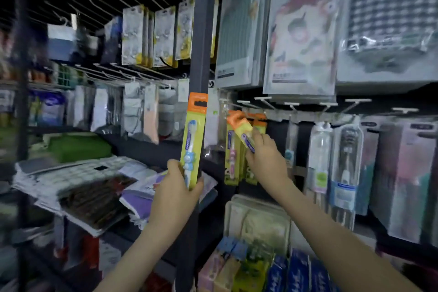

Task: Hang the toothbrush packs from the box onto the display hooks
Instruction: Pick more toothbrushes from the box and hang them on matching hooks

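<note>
While a dim shop rack of hanging goods fills the view, big flat packs of patterned cloth hang at upper right and a dark upright post splits the rack in 2. Clear packs of larger brushes hang low on the right, and at least 2 yellow hanging toothbrush packs with orange tops sit just right of the post. The left hand wraps fingers and thumb round the lower end of a blue toothbrush pack, held upright in front of the post. The right hand, raised beside the hanging packs, pinches a tilted toothbrush pack by its lower part, the orange top leaning up and left. Just above it juts a row of white-tipped hooks; blur hides whether the tilted pack touches 1.
</note>
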The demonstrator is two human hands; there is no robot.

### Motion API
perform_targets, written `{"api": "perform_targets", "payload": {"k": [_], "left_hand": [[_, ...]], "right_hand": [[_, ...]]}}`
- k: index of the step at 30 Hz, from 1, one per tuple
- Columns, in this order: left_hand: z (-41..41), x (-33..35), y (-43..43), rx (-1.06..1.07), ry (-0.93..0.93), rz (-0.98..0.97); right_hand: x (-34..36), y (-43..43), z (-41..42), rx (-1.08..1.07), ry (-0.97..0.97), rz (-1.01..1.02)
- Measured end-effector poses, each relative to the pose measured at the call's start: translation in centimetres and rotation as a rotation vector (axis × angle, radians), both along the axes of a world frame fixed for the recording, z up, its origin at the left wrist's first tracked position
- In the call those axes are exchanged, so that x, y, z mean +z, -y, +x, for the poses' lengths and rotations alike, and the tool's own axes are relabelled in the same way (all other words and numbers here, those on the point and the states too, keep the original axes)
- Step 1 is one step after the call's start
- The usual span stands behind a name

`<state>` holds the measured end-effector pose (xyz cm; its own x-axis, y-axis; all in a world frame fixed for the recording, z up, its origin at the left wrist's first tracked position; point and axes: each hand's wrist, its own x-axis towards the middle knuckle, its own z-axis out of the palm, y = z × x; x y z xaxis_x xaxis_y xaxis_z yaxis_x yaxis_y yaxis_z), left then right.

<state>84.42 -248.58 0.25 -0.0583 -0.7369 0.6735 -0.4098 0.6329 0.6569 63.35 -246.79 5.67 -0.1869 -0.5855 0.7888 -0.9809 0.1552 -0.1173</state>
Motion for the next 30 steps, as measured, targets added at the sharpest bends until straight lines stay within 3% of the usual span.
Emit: {"api": "perform_targets", "payload": {"k": [10,21,24,27,28,30], "left_hand": [[-0.9,0.5,1.6,0.129,0.002,-0.028],[-1.1,-0.7,0.0,0.140,0.041,-0.089],[-2.2,-1.0,-0.6,0.137,0.085,-0.108],[-3.6,-0.9,-1.1,0.136,0.179,-0.163],[-4.1,-0.8,-1.3,0.116,0.218,-0.165],[-4.9,-0.7,-1.4,0.080,0.303,-0.145]], "right_hand": [[-0.6,5.5,-1.0,-0.012,0.368,-0.178],[-0.9,5.4,-1.0,0.010,0.458,-0.242],[-1.9,1.9,1.9,0.315,0.454,-0.355],[-2.2,-2.4,5.5,0.920,0.785,-0.136],[-2.2,-2.9,6.0,1.037,0.886,-0.068],[-2.0,-2.9,6.2,1.071,0.949,-0.006]]}}
